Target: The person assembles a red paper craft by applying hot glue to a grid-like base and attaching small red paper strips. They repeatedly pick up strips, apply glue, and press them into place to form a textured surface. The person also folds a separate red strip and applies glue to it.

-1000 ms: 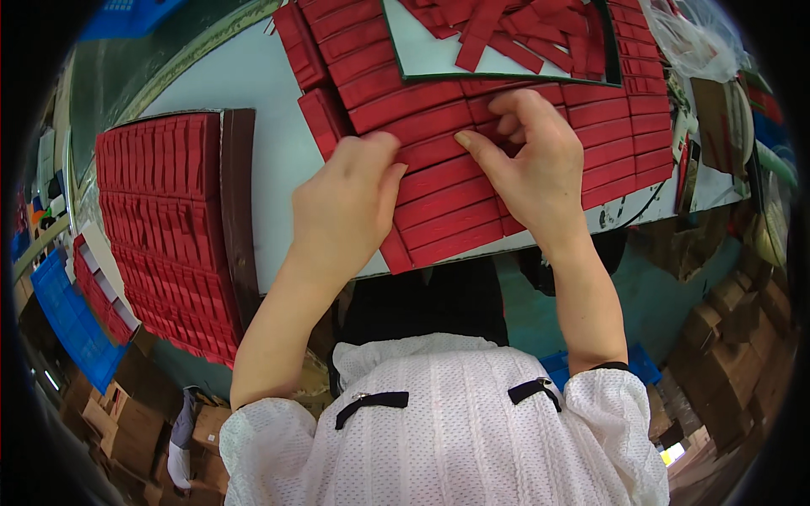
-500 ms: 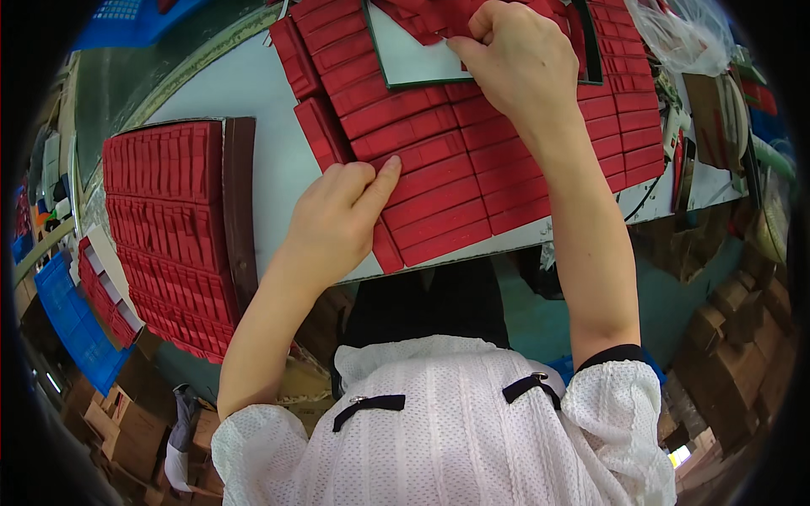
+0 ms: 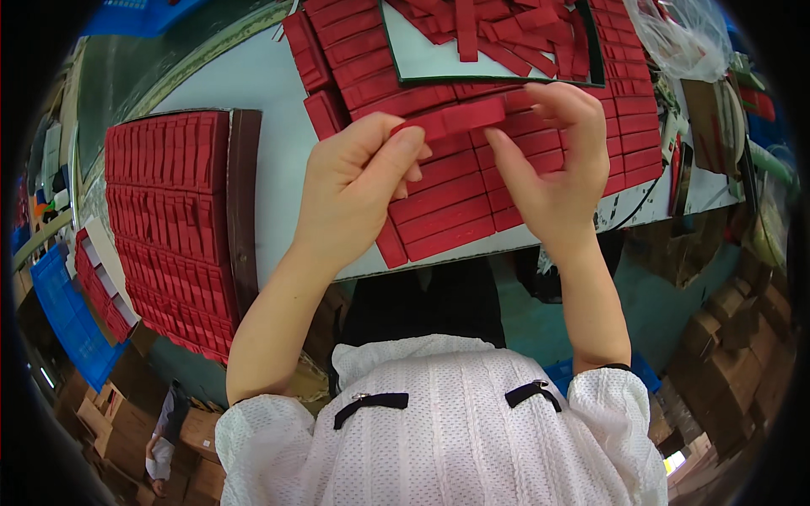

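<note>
My left hand [image 3: 350, 181] pinches one end of a slim red box [image 3: 460, 118] between thumb and fingers, holding it above the rows of similar red boxes [image 3: 443, 207] on the table. Around the other end of the box, my right hand [image 3: 561, 160] is open, thumb and fingers spread apart. Whether a fingertip touches the box cannot be told. Just beyond both hands, a dark-edged white tray [image 3: 422, 59] lies on the rows, with loose flat red strips [image 3: 527, 34] heaped in it.
At the left, a dark brown-edged tray [image 3: 242, 194] holds many red boxes [image 3: 164, 219] in rows. A clear plastic bag [image 3: 688, 38] and tools lie at the right end of the white table [image 3: 278, 194]. Cardboard boxes [image 3: 734, 363] are stacked on the floor, and a person [image 3: 164, 438] shows lower left.
My right hand has come back from the strip tray toward me and opened. My left hand has left the rows, rising with a red box in its fingers.
</note>
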Demonstrator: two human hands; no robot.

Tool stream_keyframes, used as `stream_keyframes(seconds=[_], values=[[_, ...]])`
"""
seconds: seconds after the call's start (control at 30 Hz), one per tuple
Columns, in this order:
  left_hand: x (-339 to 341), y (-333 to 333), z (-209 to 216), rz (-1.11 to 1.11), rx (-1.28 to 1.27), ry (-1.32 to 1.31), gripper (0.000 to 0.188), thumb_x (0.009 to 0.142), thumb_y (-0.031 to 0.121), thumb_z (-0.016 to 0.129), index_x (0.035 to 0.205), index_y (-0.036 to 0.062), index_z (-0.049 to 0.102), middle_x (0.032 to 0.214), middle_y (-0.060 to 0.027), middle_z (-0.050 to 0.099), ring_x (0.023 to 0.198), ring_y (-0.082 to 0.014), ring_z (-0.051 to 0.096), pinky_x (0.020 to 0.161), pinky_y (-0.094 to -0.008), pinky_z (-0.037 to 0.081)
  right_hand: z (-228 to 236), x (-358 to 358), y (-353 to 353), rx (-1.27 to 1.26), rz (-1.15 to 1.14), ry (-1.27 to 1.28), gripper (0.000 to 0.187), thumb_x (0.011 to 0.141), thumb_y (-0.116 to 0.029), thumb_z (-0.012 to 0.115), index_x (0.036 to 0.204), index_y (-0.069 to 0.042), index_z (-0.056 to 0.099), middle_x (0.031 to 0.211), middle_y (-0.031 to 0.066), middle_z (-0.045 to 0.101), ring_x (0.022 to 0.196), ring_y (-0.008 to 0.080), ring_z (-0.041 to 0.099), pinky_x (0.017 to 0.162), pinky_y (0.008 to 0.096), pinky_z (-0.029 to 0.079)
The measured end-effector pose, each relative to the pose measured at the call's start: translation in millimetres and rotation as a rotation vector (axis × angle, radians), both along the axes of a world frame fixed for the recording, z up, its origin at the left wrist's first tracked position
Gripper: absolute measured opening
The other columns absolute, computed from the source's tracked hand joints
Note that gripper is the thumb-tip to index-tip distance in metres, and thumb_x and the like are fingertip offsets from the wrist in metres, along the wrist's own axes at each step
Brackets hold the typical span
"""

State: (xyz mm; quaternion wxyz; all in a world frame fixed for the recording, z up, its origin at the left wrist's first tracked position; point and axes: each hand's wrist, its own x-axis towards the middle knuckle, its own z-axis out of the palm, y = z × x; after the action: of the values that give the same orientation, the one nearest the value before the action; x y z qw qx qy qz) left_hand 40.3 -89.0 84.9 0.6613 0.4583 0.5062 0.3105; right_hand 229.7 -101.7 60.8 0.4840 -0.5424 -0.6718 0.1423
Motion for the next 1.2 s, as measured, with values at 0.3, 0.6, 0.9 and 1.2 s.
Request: stream_keyframes(seconds=[0.3, 0.6, 0.9, 1.2], values=[[-7.6, -23.0, -18.3, -0.053, 0.062, 0.070, 0.015, 0.089, 0.015, 0.054, 0.084, 0.0032, 0.061, 0.067, 0.0021, 0.057, 0.058, -0.0035, 0.050, 0.049, -0.0165, 0.037, 8.2, -6.2, -23.8, -0.734, 0.158, 0.844, 0.014, 0.080, 0.000, 0.061, 0.093, 0.001, 0.055, 0.078, 0.0036, 0.059, 0.070, 0.0081, 0.058, 0.063, 0.0199, 0.047], [-12.7, -29.7, -32.7, -0.127, 0.351, 0.456, 0.015, 0.087, 0.013, 0.056, 0.078, 0.0009, 0.058, 0.060, -0.0007, 0.053, 0.052, -0.0049, 0.047, 0.047, -0.0203, 0.037, -7.4, 2.5, -23.5, -0.591, -0.131, 0.677, 0.017, 0.082, -0.004, 0.061, 0.098, -0.001, 0.055, 0.082, 0.0025, 0.059, 0.071, 0.0064, 0.056, 0.058, 0.0180, 0.046], [-10.7, -28.8, -36.3, -0.148, 0.434, 0.575, 0.016, 0.085, 0.012, 0.058, 0.074, 0.0000, 0.057, 0.056, -0.0027, 0.052, 0.052, -0.0076, 0.049, 0.048, -0.0231, 0.039, -15.2, 2.1, -23.7, -0.566, -0.107, 0.539, 0.020, 0.080, -0.006, 0.063, 0.097, 0.000, 0.054, 0.081, 0.0033, 0.059, 0.067, 0.0074, 0.056, 0.055, 0.0202, 0.046], [-8.0, -31.0, -28.8, -0.106, 0.394, 0.571, 0.015, 0.080, 0.012, 0.062, 0.073, 0.0004, 0.057, 0.063, -0.0122, 0.055, 0.056, -0.0277, 0.054, 0.052, -0.0333, 0.042, -13.5, -11.9, -20.2, -0.415, -0.113, -0.131, 0.039, 0.061, -0.009, 0.077, 0.092, -0.003, 0.054, 0.074, 0.0069, 0.054, 0.058, 0.0185, 0.055, 0.052, 0.0277, 0.047]])
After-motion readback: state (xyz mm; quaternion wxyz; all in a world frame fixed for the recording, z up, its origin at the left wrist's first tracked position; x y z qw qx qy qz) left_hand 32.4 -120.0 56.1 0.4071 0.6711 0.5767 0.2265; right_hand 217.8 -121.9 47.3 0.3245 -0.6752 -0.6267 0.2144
